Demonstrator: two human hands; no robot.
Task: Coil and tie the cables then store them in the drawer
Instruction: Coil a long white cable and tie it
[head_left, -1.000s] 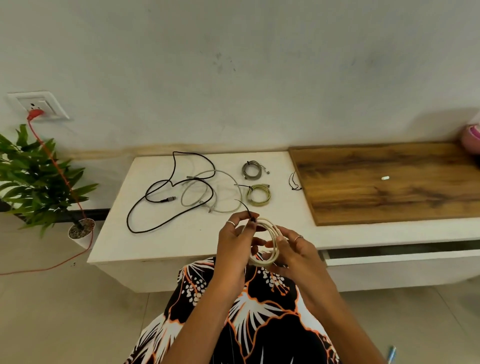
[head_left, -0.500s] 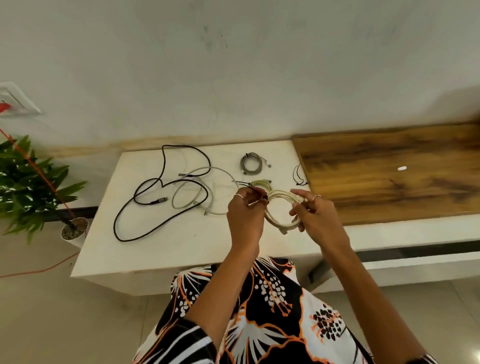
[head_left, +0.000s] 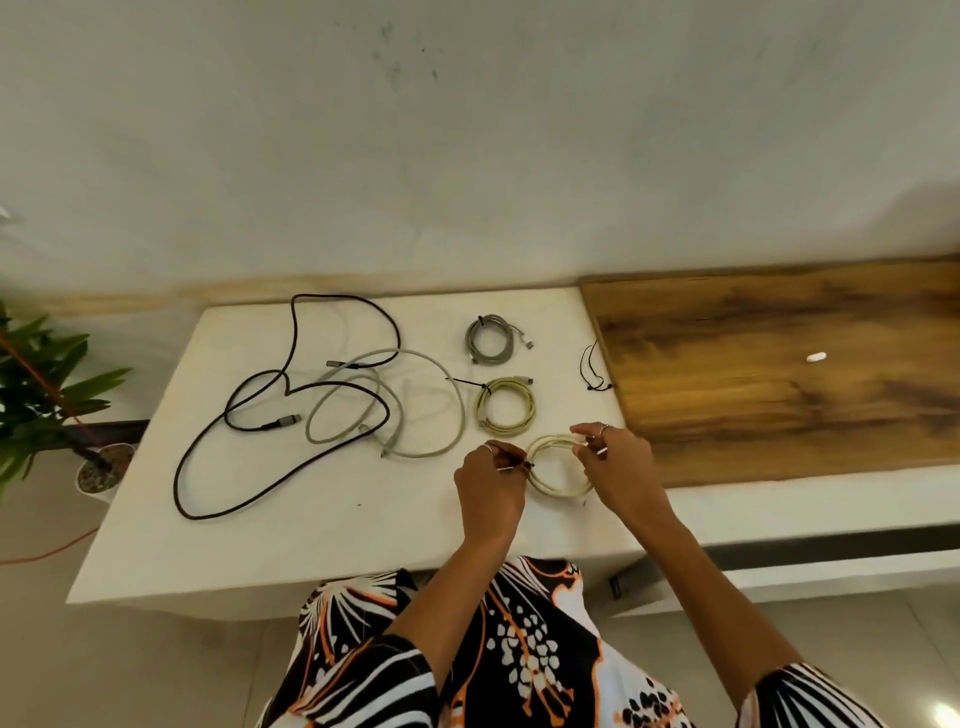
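A cream coiled cable (head_left: 551, 483) lies low over the white tabletop (head_left: 332, 535) between both hands. My left hand (head_left: 491, 486) pinches its left side, where a thin black tie sits. My right hand (head_left: 621, 470) grips its right side. Behind it lie a tied yellow-green coil (head_left: 506, 405) and a tied grey coil (head_left: 489, 340). A loose pale grey cable (head_left: 426, 400) and a loose black cable (head_left: 270, 415) sprawl to the left. A spare black tie (head_left: 592, 369) lies by the wooden board. The drawer (head_left: 831, 564) stands slightly open at the right, under the top.
A wooden board (head_left: 779, 374) covers the right part of the top, with a small white piece (head_left: 815, 357) on it. A potted plant (head_left: 47, 395) and a red cord (head_left: 47, 553) are on the floor at the left. The wall runs close behind.
Both hands have carried the cream coil forward from near my body and down toward the tabletop, in front of the yellow-green coil. The camera has tilted and shifted left.
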